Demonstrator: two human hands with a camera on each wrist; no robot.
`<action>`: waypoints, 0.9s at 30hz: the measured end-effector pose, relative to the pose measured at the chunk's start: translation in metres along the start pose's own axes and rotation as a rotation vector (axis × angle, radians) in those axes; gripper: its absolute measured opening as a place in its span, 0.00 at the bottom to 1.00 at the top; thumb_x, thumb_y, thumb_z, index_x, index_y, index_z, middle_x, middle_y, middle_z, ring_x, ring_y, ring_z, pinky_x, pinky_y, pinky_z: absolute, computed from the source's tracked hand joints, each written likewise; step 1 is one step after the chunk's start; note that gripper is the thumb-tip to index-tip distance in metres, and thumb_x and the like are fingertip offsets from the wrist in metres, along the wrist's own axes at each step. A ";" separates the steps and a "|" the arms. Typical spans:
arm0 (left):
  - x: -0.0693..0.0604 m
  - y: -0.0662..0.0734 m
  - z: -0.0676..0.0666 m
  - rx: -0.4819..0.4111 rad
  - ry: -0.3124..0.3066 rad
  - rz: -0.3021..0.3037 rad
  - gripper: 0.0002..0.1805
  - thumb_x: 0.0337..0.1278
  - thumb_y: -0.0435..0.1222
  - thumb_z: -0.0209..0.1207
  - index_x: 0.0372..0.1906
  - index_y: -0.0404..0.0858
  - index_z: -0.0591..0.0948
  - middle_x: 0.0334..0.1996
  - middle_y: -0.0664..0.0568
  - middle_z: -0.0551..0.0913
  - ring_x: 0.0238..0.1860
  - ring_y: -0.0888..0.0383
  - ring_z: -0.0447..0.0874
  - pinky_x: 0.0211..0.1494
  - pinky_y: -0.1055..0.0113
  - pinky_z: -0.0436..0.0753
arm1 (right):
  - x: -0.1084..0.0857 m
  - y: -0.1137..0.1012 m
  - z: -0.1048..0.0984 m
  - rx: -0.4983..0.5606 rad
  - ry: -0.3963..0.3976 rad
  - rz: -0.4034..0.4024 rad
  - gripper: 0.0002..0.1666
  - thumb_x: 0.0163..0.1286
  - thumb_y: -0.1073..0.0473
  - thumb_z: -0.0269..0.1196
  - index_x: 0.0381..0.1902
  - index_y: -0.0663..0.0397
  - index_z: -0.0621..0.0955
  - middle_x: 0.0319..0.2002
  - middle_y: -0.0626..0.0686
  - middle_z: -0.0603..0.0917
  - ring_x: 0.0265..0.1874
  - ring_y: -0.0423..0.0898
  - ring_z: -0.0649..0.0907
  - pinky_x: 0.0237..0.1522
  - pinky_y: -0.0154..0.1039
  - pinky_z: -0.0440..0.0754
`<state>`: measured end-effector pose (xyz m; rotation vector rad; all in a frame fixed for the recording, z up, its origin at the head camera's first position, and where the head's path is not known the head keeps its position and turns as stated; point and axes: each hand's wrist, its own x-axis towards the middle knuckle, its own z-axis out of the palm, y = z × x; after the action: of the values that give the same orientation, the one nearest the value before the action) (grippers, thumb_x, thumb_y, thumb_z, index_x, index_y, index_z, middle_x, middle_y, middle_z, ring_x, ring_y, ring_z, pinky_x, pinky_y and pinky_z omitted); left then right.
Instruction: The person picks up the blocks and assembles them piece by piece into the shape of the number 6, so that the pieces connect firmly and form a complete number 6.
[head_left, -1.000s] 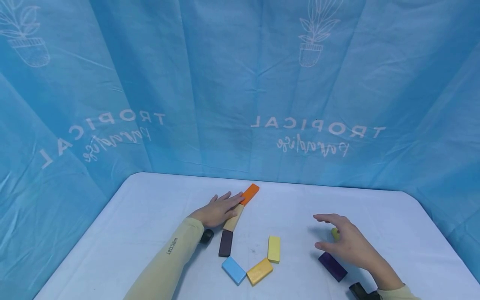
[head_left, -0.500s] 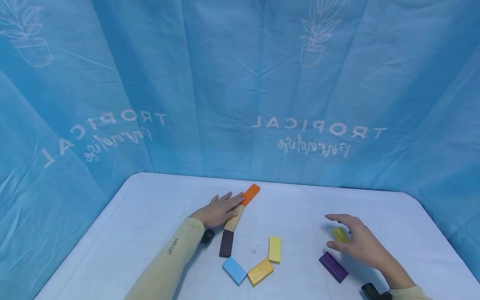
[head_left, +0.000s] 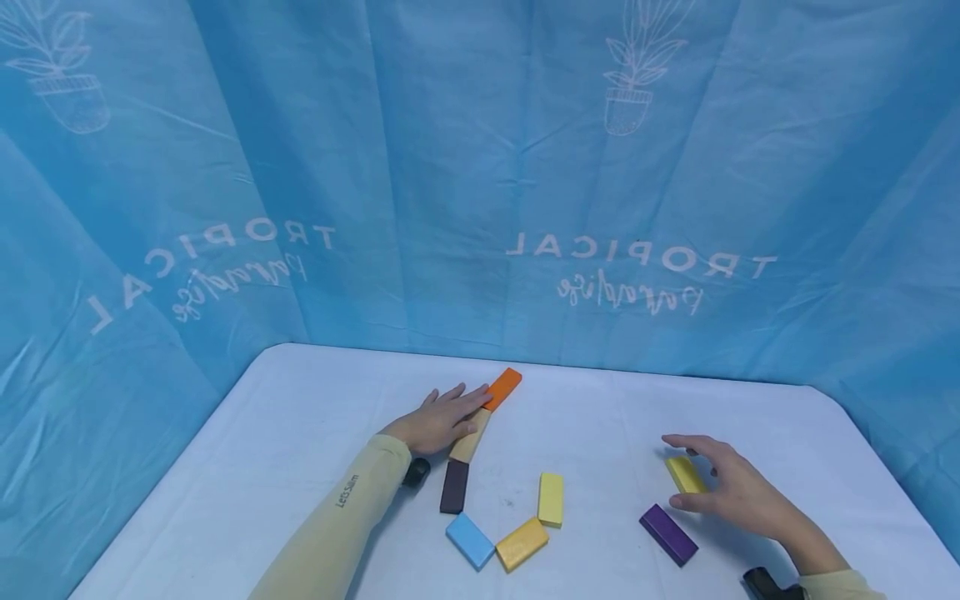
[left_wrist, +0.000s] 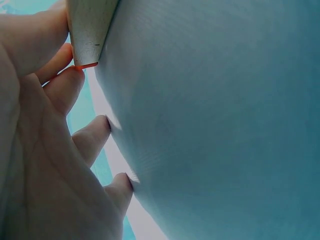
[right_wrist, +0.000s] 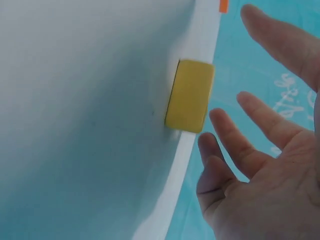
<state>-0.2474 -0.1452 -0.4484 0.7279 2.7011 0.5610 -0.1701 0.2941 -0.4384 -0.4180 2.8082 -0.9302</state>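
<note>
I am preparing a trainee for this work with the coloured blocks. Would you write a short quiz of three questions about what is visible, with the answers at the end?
1. Count: How many blocks show in the head view?
2. True or false: The right hand is gripping the purple block.
3. Multiple choice: In the curved row, which one lies between the tan block and the blue block?
A) the orange block
B) the dark block
C) the purple block

Key:
1. Eight.
2. False; it holds nothing, and the nearest thing to it is a yellow block.
3. B.
</note>
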 end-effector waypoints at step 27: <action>0.002 -0.002 0.001 -0.007 -0.003 -0.005 0.32 0.79 0.49 0.46 0.81 0.50 0.57 0.80 0.57 0.53 0.80 0.46 0.44 0.78 0.41 0.43 | -0.001 0.022 -0.008 0.054 -0.126 0.054 0.55 0.48 0.50 0.81 0.70 0.61 0.69 0.62 0.63 0.73 0.57 0.59 0.75 0.56 0.63 0.75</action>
<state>-0.2495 -0.1457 -0.4508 0.7200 2.6964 0.5677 -0.1761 0.3158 -0.4458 -0.3778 2.6616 -0.9317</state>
